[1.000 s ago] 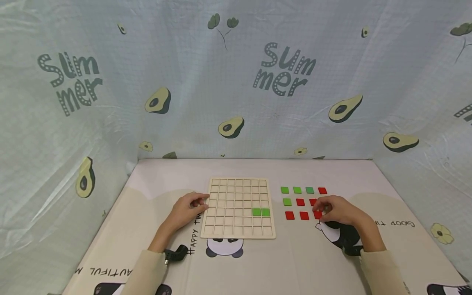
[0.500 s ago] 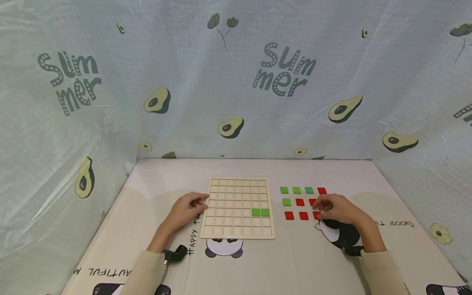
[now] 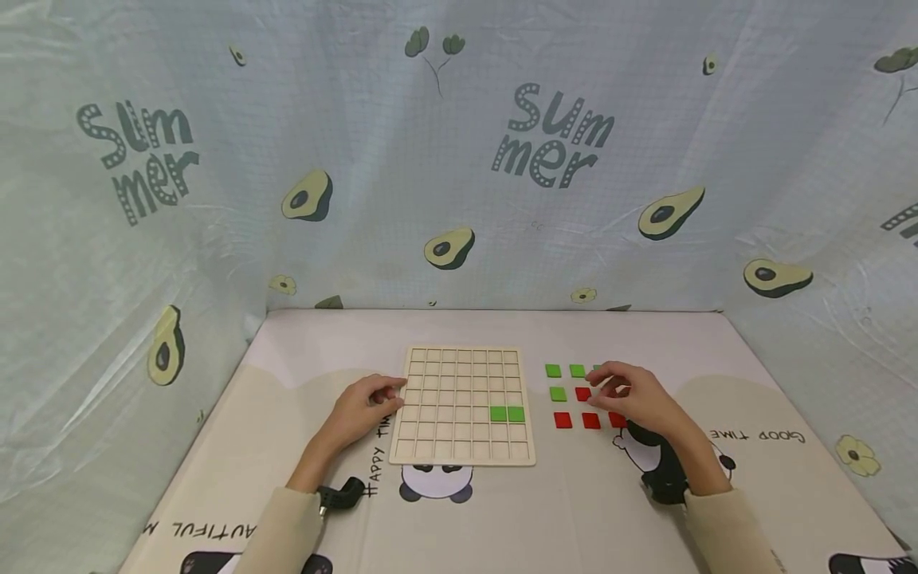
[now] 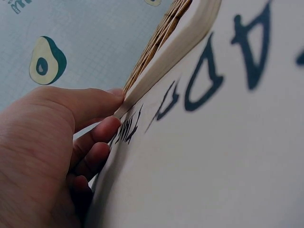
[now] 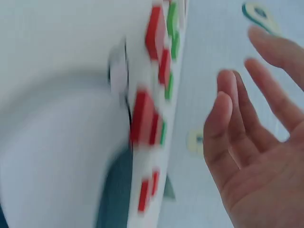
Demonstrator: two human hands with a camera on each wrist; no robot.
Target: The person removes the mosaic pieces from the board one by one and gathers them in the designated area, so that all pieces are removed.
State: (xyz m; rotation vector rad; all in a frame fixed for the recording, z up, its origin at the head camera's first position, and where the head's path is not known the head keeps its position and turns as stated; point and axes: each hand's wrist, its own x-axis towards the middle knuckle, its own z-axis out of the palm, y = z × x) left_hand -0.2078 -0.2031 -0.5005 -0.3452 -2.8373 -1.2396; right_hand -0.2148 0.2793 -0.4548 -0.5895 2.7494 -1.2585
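Note:
A light wooden grid board (image 3: pixel 459 405) lies on the table, with two green square tiles (image 3: pixel 498 414) side by side in cells near its right edge. My left hand (image 3: pixel 362 406) holds the board's left edge; in the left wrist view its thumb meets the rim and the other fingers curl below it. To the board's right, green tiles (image 3: pixel 558 394) and red tiles (image 3: pixel 591 421) are laid out in rows. Over that layout hovers my right hand (image 3: pixel 638 396), thumb and fingers apart, hiding some tiles. The right wrist view shows nothing between its fingers.
The table is covered with a pale printed cloth (image 3: pixel 502 518) bearing panda drawings and lettering. Behind it and at both sides hangs a light curtain (image 3: pixel 373 159) with avocado prints. A black wrist mount (image 3: pixel 343 494) sits at my left wrist.
My right hand has shifted left and away from me, from the lower right red tiles over the middle and back rows. The left hand and the board stay where they were.

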